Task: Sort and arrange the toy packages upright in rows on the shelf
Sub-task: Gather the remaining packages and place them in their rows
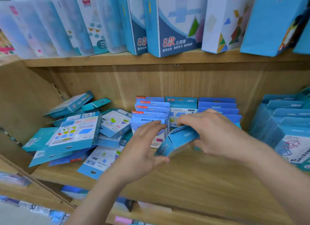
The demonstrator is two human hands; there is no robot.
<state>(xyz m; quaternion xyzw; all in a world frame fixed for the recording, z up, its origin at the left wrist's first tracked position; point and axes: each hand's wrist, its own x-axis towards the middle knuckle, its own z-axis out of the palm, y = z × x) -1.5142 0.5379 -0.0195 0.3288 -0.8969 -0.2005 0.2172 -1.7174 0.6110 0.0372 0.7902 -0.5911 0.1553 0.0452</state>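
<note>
A small blue toy package (177, 141) is tilted in mid-air just above the wooden shelf board (192, 179), in front of the standing rows. My right hand (216, 132) grips it from above and the right. My left hand (142, 149) is open, its fingertips touching the package's lower left end. Behind the hands stand three upright rows of blue packages (151, 110): a left row with red labels, a middle row (182, 105), and a plain blue right row (218, 105). A loose pile of packages (78, 132) lies flat and askew on the left of the shelf.
Another block of upright blue packages (288, 124) fills the shelf's right end. Tall blue and white boxes (176, 23) line the shelf above. A wooden side panel (21, 99) bounds the left. More goods sit on the lower shelf (75, 191).
</note>
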